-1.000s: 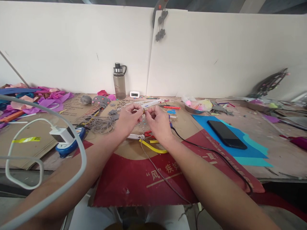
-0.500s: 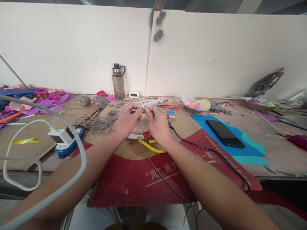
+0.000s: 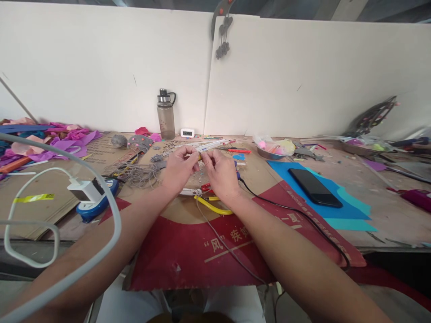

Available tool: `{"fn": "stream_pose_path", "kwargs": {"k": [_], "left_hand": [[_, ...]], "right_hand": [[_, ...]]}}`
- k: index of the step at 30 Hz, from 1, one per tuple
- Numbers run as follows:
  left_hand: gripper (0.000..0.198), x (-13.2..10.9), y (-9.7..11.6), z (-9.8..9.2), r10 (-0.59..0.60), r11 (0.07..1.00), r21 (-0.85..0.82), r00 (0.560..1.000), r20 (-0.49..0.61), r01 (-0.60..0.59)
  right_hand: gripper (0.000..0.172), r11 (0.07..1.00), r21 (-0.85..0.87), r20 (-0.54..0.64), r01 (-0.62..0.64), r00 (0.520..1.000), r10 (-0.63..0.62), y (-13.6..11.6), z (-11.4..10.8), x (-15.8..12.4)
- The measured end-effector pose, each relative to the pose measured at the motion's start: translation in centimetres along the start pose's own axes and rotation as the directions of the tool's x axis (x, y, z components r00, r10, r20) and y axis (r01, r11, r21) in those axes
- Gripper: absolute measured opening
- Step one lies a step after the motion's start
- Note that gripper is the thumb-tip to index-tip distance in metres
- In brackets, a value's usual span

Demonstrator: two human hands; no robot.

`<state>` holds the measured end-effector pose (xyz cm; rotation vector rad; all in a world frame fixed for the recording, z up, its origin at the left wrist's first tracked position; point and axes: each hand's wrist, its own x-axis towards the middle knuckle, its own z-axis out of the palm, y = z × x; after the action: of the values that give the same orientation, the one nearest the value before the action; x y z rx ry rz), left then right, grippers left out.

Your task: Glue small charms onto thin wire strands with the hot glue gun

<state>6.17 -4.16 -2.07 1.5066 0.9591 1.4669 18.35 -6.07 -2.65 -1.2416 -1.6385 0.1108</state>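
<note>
Over the middle of the cardboard, my left hand [image 3: 182, 166] and my right hand [image 3: 221, 172] meet at their fingertips. Both are pinched closed on a tiny yellowish piece [image 3: 199, 157], mostly covered by the fingers, so its kind cannot be made out. Below my right wrist lies a tool with yellow handles [image 3: 213, 207], and a red-and-white tool [image 3: 191, 192] sits beside it. Grey yarn [image 3: 139, 174] is heaped left of my left hand. A black cord [image 3: 269, 201] runs out from under my right hand toward the table's front edge.
A water bottle [image 3: 166, 115] and a small digital clock [image 3: 187, 133] stand at the back. Right of me, a phone [image 3: 315, 187] lies on blue sheets [image 3: 286, 172]. On the left are a power strip [image 3: 88, 211], a looping white cable [image 3: 117, 224] and coloured paper scraps [image 3: 63, 139].
My hands stay together in nearly the same spot. The right fingers have shifted slightly, and less of the yellowish piece shows. A dark shape has appeared at the far right edge.
</note>
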Motion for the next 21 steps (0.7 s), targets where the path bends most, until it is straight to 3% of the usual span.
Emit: {"fn": "stream_pose_path", "kwargs": {"k": [11,21], "left_hand": [[0.006,0.2,0.4,-0.1,-0.07,0.979,-0.181,0.991,0.117,0.09],[0.024,0.5,0.7,-0.6,-0.099,0.952,-0.25,0.949,0.299,0.178]], "right_hand": [[0.023,1.0,0.004,-0.025,-0.006,1.0,0.006,0.0,-0.4,0.0],[0.02,0.999,0.031,0.002,0.016,1.0,-0.016,1.3,-0.9,0.5]]}}
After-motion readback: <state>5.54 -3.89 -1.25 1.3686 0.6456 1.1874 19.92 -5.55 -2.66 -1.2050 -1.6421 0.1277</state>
